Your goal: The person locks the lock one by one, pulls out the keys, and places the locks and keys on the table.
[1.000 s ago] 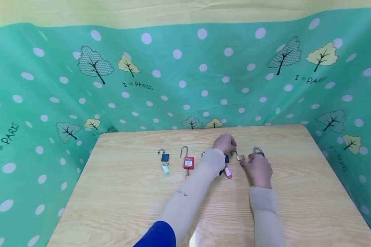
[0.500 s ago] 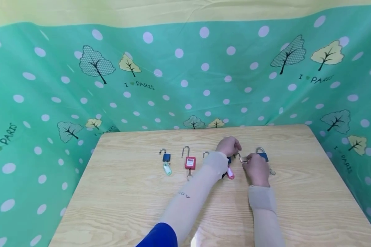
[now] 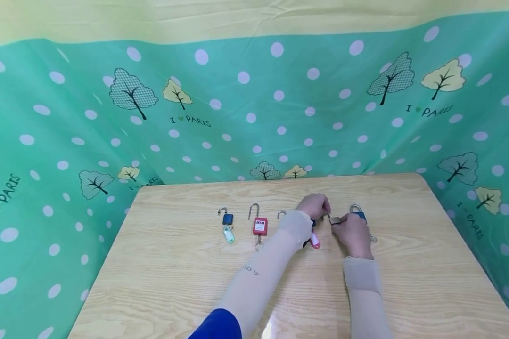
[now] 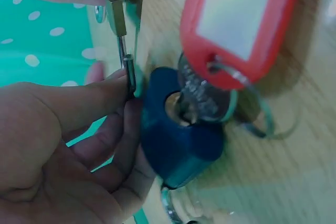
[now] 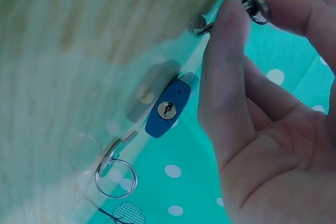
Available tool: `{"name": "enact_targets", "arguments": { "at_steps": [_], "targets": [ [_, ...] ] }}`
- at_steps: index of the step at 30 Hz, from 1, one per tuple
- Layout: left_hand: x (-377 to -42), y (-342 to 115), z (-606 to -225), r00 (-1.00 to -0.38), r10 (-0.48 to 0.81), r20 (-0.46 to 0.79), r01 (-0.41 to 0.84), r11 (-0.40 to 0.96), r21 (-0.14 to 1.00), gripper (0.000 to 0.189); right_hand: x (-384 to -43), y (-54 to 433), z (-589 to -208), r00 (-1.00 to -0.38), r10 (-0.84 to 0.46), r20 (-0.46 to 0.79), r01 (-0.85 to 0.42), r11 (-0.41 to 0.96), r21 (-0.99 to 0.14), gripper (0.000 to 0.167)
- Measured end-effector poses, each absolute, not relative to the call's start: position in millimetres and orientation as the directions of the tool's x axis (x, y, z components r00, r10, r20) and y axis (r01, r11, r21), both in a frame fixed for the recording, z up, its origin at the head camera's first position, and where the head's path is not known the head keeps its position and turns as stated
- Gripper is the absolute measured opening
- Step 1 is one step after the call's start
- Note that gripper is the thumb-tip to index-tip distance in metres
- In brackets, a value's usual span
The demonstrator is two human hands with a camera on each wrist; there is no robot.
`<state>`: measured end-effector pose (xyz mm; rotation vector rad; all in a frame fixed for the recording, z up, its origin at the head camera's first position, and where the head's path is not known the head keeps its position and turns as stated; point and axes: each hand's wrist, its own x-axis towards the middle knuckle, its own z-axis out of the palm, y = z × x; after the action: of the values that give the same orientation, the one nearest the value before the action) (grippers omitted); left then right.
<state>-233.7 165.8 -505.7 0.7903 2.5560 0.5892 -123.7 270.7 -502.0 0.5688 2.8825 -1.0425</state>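
A small brass padlock (image 4: 118,17), its shackle (image 4: 130,74) raised, spans the gap between my two hands. In the left wrist view my left hand (image 3: 315,205) pinches the shackle end between thumb and fingers. My right hand (image 3: 354,237) holds the padlock's bottom end, where a key sits; in the right wrist view a key ring (image 5: 257,10) shows between thumb and index finger. Right beside my left fingers lies a dark blue padlock (image 4: 178,135) with a key in it and a red-framed tag (image 4: 241,19).
Another blue padlock (image 5: 168,108) lies right of my right hand, with a key on a ring (image 5: 116,177) near it. Farther left on the wooden table (image 3: 161,282) are a red padlock (image 3: 260,226) and a blue padlock (image 3: 227,219) with a green tag (image 3: 229,235), shackles open.
My right hand has shifted left with the brass padlock, uncovering the key ring by the right-hand blue padlock. The brass padlock has tilted, and my left fingers have come lower onto its shackle.
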Motion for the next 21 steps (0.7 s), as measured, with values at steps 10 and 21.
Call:
{"name": "enact_targets", "arguments": {
  "at_steps": [10,21],
  "targets": [
    [-241,159,-501,-0.738,0.646,-0.194,0.358,0.619,0.698,0.010,-122,283,-504,-0.930,0.313,-0.194,0.348,0.575,-0.740,0.041],
    [-239,146,-489,-0.775,0.613,-0.154,0.168,0.434,0.885,0.012,-120,281,-499,-0.936,0.250,-0.247,0.340,0.466,-0.817,0.048]
  ]
}}
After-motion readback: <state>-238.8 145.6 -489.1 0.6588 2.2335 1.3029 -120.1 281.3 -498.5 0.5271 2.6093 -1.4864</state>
